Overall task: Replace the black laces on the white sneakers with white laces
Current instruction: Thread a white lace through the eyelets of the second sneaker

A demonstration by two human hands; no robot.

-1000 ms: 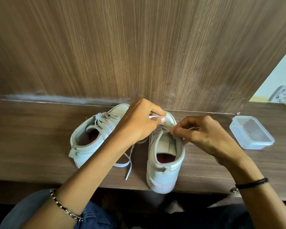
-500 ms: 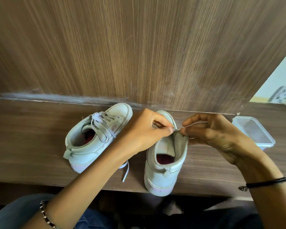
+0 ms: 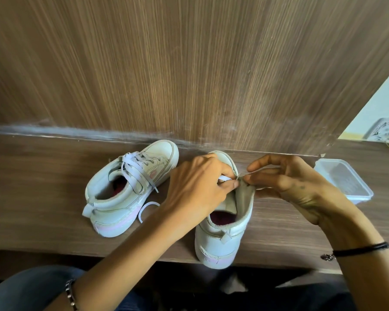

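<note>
Two white sneakers stand on a brown wooden ledge. The left sneaker (image 3: pixel 126 191) is laced with a white lace and lies angled, toe to the back right. The right sneaker (image 3: pixel 222 225) points straight back, its heel over the front edge. My left hand (image 3: pixel 195 187) pinches a white lace (image 3: pixel 225 178) over this shoe's eyelets. My right hand (image 3: pixel 288 182) pinches the right flap of the shoe's upper, right beside the left fingertips. A loose loop of the white lace (image 3: pixel 147 208) lies between the shoes. No black lace is in sight.
A clear plastic container (image 3: pixel 344 182) stands upside down on the ledge to the right of my right hand. A wood-grain wall (image 3: pixel 189 75) rises directly behind the shoes. My knees in blue jeans sit below the ledge's front edge (image 3: pixel 54 250).
My right hand has moved right and lifted the shoe's right flap. My left hand pulled the lace through, so the loose tail between the shoes has shortened into a loop.
</note>
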